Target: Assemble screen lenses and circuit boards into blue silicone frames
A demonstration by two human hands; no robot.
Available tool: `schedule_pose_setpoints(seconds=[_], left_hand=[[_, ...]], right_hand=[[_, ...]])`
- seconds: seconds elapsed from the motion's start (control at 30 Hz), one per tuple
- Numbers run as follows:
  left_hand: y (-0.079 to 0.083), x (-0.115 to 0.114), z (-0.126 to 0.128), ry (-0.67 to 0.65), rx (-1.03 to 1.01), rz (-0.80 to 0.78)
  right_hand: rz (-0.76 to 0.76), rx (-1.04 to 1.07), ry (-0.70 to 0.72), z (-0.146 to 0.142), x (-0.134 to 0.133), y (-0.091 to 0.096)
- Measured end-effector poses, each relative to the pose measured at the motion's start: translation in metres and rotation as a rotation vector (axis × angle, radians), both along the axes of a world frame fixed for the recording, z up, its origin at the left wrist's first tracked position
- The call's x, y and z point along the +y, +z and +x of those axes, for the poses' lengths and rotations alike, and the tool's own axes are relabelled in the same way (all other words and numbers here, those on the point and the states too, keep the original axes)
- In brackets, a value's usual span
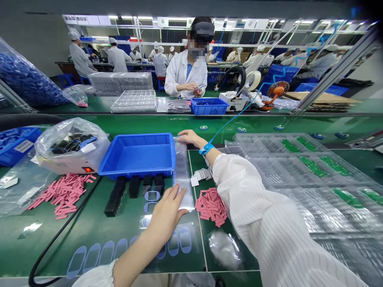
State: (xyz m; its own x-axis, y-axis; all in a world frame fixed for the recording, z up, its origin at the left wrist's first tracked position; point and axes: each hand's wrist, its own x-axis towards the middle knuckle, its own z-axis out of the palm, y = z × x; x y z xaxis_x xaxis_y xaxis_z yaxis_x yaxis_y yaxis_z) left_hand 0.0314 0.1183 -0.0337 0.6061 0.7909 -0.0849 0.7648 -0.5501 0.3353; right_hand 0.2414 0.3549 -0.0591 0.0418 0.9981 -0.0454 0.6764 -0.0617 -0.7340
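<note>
My left hand [167,209] lies on the near end of a long clear plastic strip [182,167], fingers pressed together on it. Across the table my right hand [187,137], with a blue wrist strap [206,149], grips the strip's far end beside the empty blue bin [139,155]. The strip runs along the bin's right side. Small pink pieces [212,205] are heaped just right of my left hand. Black blocks [134,186] stand in front of the bin.
A second heap of pink pieces [64,193] lies at the left, near a bagged white device [73,149]. Clear blister trays with green parts [314,167] fill the right. A black cable [60,235] crosses the mat. A person in a white coat [187,69] sits opposite.
</note>
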Motion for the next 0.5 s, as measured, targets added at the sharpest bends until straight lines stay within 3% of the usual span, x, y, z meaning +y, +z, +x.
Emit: schedule_pose_setpoints(seconds=[0.23, 0.5], left_hand=[[-0.0033, -0.0018, 0.0009, -0.066, 0.068, 0.04], [-0.0031, -0.0006, 0.0008, -0.107, 0.102, 0.053]], right_hand=[[0.054, -0.188, 0.091, -0.0037, 0.0006, -0.0026], [0.066, -0.26, 0.167, -0.006, -0.0009, -0.0034]])
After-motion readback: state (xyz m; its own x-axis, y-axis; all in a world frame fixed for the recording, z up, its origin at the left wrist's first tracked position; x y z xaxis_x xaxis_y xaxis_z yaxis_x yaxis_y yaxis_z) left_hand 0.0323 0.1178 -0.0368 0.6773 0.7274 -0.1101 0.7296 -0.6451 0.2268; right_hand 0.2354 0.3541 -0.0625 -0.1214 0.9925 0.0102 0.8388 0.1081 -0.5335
